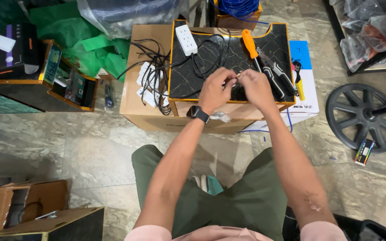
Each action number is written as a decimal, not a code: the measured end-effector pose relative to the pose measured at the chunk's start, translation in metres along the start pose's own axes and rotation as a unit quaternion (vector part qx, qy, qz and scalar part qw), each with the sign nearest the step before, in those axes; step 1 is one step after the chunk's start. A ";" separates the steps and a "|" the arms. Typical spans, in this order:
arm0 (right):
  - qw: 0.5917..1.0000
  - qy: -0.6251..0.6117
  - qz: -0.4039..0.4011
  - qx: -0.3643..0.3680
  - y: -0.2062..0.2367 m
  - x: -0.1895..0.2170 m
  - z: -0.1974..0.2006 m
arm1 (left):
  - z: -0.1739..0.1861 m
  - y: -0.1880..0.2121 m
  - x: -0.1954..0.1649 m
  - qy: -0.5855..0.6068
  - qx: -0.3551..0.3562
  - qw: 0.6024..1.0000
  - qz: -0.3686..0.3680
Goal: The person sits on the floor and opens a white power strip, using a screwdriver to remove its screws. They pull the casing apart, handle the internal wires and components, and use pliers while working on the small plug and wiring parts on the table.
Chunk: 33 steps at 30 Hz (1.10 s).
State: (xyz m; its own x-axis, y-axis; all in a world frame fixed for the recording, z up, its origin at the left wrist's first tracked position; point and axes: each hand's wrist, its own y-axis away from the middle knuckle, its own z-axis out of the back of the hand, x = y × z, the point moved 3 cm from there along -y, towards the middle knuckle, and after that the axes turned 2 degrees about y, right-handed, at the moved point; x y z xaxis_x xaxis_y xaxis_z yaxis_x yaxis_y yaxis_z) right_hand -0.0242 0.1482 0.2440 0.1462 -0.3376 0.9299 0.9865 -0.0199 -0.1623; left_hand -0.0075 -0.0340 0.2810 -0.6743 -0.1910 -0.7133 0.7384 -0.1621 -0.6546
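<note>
Left hand (214, 90) and right hand (254, 87) are pinching together – fingers curled tight – on a small dark part (237, 91), over a black marble-patterned board (211, 53); an orange-handled screwdriver (250, 44) is lying at 12 o'clock.

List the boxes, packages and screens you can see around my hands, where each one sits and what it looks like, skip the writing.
Cardboard box: under the black marble-look board, plain brown.
White and blue box: right of the board, flat, partly covered.
Dark product box: far left, black with a white device pictured.
Small dark packet: floor beside the black wheel, colourful stripes.
Open cardboard box: bottom left, brown.
Wristwatch: left wrist, dark screen.
</note>
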 end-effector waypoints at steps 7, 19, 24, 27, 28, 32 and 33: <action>0.994 0.073 0.079 0.020 -0.002 0.023 0.014 | 0.000 0.001 0.001 0.003 -0.015 0.999 0.037; 0.960 0.210 0.185 0.005 0.019 0.081 0.006 | -0.002 0.000 0.009 0.018 -0.007 0.999 0.042; 0.950 0.216 0.227 -0.010 0.017 0.054 0.010 | -0.002 0.001 0.007 0.014 0.011 0.999 0.043; 0.983 0.150 0.110 -0.013 0.004 0.020 0.003 | -0.002 0.001 0.003 0.017 0.006 1.000 0.017; 0.993 0.111 0.048 -0.014 -0.002 0.010 0.001 | -0.002 0.001 0.003 0.015 0.009 0.999 0.027; 0.994 -0.061 -0.087 -0.016 -0.008 0.000 -0.007 | -0.001 -0.001 0.001 0.011 -0.005 0.999 0.037; 0.996 -0.031 -0.077 -0.030 -0.006 0.006 -0.004 | -0.001 -0.001 0.000 0.012 -0.013 0.999 0.032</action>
State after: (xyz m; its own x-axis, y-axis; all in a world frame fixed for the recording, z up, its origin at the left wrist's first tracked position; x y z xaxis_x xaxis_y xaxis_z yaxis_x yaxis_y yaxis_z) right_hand -0.0291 0.1422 0.2491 -0.0004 -0.2672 0.9637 0.9918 -0.1231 -0.0338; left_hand -0.0087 -0.0332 0.2815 -0.6263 -0.1775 -0.7591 0.7795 -0.1252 -0.6138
